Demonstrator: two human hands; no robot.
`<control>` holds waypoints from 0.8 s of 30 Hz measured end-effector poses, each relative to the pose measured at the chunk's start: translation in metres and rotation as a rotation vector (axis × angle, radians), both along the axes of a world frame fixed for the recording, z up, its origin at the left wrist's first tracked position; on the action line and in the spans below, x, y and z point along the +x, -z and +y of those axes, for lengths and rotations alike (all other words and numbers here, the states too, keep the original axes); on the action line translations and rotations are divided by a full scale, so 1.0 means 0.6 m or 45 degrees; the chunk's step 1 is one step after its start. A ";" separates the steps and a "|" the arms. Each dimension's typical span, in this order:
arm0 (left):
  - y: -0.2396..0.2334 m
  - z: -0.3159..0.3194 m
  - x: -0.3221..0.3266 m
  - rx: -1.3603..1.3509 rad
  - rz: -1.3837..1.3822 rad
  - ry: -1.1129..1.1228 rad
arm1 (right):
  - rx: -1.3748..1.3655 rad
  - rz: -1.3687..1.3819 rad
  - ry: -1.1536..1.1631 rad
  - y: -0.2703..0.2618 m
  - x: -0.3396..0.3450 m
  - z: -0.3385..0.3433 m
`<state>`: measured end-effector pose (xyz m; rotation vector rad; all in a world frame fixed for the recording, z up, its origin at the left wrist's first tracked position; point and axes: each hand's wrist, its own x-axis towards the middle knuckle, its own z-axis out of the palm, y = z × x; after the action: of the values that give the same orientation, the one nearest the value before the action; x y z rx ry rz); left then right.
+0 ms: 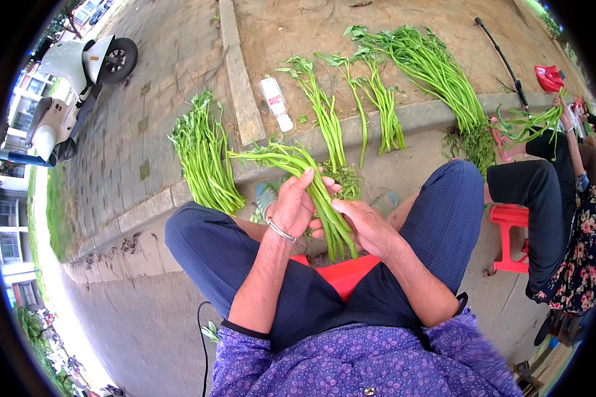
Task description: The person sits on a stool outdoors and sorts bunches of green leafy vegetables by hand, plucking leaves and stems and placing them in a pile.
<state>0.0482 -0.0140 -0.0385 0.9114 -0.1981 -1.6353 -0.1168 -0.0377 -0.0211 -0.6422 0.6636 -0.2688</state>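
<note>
My left hand [293, 203] holds a small bunch of long green leafy-vegetable stems [320, 198], its fingers wrapped around the middle. My right hand [372, 226] touches the lower stems on the other side, thumb on top. The stems slant from upper left down towards my lap, with the cut ends lowest. Beyond my hands, a thick bundle of the same greens [203, 159] lies at the left. Smaller bunches [323, 119] [382, 109] and a single stem [358, 111] rest across the curb. A large bundle [434, 74] lies further right.
A plastic bottle [274, 101] lies beside the curb [417, 116]. Leaf scraps [345, 183] are heaped between my feet. I sit on a red stool [345, 275]. At the right another person [531, 188] holds greens near another red stool [509, 218]. A scooter [69, 74] stands upper left.
</note>
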 end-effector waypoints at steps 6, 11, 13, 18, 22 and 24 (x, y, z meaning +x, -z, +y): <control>0.013 0.003 0.024 0.187 -0.156 -0.112 | -0.787 0.296 0.138 0.007 0.006 0.011; 0.015 0.004 0.026 0.236 -0.185 -0.167 | -0.707 0.368 0.056 0.013 -0.001 0.009; 0.013 0.002 0.028 0.259 -0.188 -0.191 | -0.631 0.352 0.043 -0.001 0.000 0.006; 0.019 0.009 0.043 0.226 -0.056 -0.252 | -0.586 0.317 0.146 0.011 0.003 0.007; 0.015 0.005 0.047 0.226 0.016 -0.328 | -0.580 0.262 0.207 0.012 0.001 0.009; 0.017 0.005 0.055 0.219 0.030 -0.334 | -0.544 0.221 0.220 0.010 -0.001 0.009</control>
<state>0.0813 -0.0110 -0.0487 1.0027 0.0777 -1.4328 -0.1173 -0.0322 -0.0271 -1.0268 0.8390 -0.5276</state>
